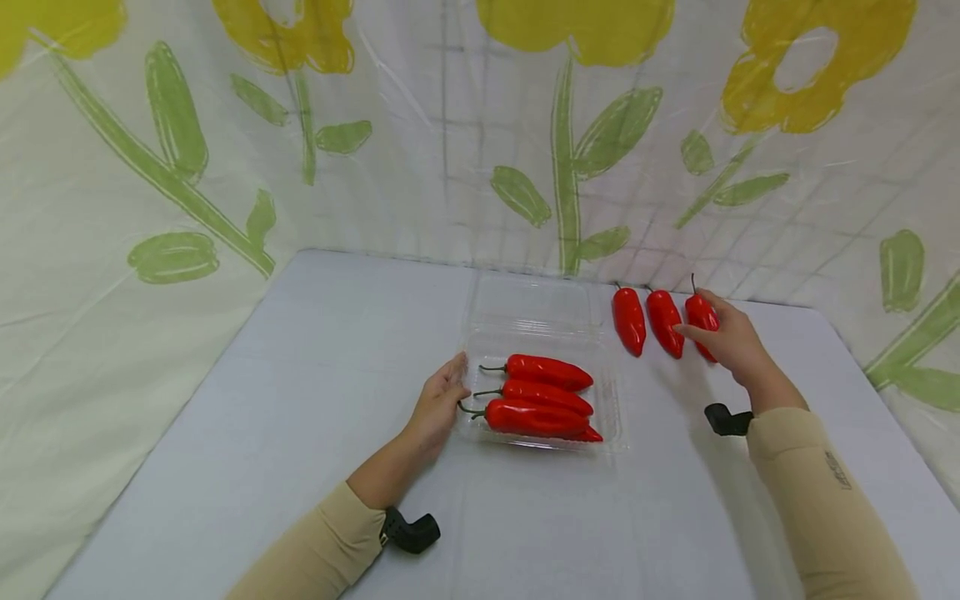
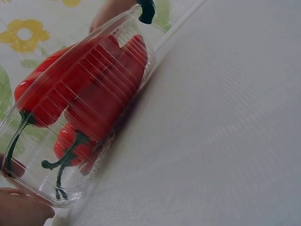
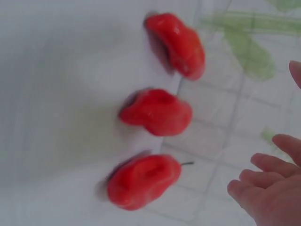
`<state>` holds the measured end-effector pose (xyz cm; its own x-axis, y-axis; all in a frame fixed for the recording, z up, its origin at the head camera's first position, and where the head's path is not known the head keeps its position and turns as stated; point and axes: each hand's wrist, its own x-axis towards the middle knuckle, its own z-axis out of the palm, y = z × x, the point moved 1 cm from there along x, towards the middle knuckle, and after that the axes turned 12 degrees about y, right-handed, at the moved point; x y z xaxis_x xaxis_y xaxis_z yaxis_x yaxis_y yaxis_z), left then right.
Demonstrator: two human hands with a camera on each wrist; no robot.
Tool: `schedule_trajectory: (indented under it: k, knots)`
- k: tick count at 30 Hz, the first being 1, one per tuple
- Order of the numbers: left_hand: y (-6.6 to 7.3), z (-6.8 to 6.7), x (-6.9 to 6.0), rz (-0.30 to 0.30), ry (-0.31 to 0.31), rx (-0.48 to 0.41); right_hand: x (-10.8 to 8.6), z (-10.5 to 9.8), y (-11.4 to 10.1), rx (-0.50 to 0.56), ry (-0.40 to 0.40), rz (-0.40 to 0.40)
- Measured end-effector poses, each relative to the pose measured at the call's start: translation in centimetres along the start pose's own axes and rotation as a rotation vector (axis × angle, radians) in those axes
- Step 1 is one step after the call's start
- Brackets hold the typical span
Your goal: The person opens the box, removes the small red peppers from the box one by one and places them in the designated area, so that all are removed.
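Observation:
An open clear plastic container (image 1: 617, 408) holds several red peppers (image 1: 536, 417), lying sideways with green stems to the left. My left hand (image 1: 438, 404) grips its left edge; in the left wrist view the fingers (image 2: 21, 207) pinch the near rim. Three more red peppers lie in a row at the back right: a left one (image 1: 628, 321), a middle one (image 1: 664, 323) and a right one (image 1: 701, 315). Over the right pepper is my right hand (image 1: 731, 337), thumb extended leftward. In the right wrist view that hand (image 3: 277, 188) has its fingers spread, apart from the peppers (image 3: 157, 113).
The container's clear lid (image 1: 534, 302) lies folded back flat behind it on the white table (image 1: 337, 375). A white curtain (image 1: 420, 183) with painted yellow flowers hangs along the table's back edge. Black wrist devices (image 1: 411, 532) are on both arms.

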<state>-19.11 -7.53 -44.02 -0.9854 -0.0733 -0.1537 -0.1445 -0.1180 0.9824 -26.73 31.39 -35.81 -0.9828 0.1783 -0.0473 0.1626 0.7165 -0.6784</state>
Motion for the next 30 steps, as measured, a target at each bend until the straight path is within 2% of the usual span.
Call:
schedule_trajectory:
  k: [6,10,14,22,30]
  knots:
    - [0.0,0.0,0.0,0.019,-0.008,-0.005,-1.6,0.3,-1.2,0.052,0.008,-0.054]
    - [0.1,0.1,-0.1,0.009,-0.001,-0.005,-2.8,0.7,-1.9,0.151,0.061,-0.058]
    - [0.1,0.1,0.0,-0.004,0.008,0.007,-4.1,1.2,-2.7,0.235,0.063,-0.078]
    - [0.1,0.0,0.0,0.004,0.007,0.007,-6.4,2.3,-4.7,0.398,-0.033,-0.150]
    - [0.1,0.0,-0.1,0.005,0.006,0.009,-8.0,3.7,-6.4,0.427,-0.179,-0.196]
